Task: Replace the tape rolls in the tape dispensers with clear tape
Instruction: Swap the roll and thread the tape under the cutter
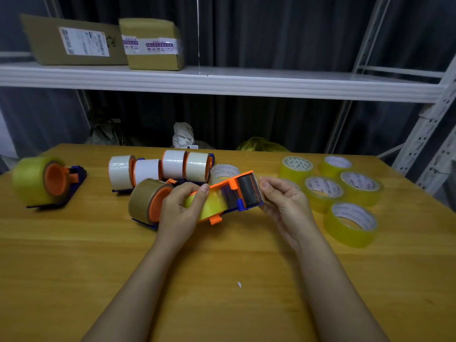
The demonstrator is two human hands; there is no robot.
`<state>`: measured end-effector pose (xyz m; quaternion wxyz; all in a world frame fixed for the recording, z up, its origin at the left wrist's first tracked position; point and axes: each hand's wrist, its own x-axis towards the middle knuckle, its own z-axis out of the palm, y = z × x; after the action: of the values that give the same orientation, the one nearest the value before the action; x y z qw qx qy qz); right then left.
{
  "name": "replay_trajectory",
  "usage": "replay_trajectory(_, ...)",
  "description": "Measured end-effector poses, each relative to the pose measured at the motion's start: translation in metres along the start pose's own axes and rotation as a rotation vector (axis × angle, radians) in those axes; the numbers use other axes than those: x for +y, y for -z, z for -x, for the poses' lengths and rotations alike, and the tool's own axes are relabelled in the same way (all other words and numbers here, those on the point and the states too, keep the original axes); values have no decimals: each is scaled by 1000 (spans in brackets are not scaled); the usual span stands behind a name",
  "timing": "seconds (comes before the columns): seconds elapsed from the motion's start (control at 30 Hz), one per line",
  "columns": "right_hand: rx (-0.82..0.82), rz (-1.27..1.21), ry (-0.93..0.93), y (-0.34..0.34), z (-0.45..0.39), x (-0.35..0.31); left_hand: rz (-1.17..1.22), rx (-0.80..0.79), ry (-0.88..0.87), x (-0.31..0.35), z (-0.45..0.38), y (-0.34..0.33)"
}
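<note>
We grip the orange dispenser [237,191] holding a clear roll [209,206] with left hand [180,208] and right hand [283,201] fingers curled round it above the table [222,280].

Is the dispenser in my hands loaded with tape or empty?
Loaded: a yellowish clear roll sits in the orange dispenser, gripped by the left hand and right hand.

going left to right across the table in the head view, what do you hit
clear tape dispenser → white tape dispensers → left hand → orange dispenser → right hand → loose clear tape rolls
</note>
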<state>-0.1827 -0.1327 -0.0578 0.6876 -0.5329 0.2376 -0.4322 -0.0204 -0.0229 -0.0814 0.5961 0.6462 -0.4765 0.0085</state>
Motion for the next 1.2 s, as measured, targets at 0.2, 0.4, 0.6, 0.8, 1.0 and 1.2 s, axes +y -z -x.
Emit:
replay_trajectory(0.2,160,125,213,0,1,-1,-73,40,-40,-4,-2,1)
replay_trajectory(0.4,83,38,122,-1,0,0,-32,13,0,1,-1,1)
replay_trajectory(0.6,56,1,102,-1,-2,4,2,-22,40,8,2,1)
replay_trajectory(0.8,50,77,124,-2,-3,7,6,-41,48,12,3,2)
replay_trajectory(1.0,1,-37,48,-6,-1,7,45,-27,72,13,4,1)
replay_trajectory(1.2,-38,-25,45,-10,4,7,75,21,115,14,3,1)
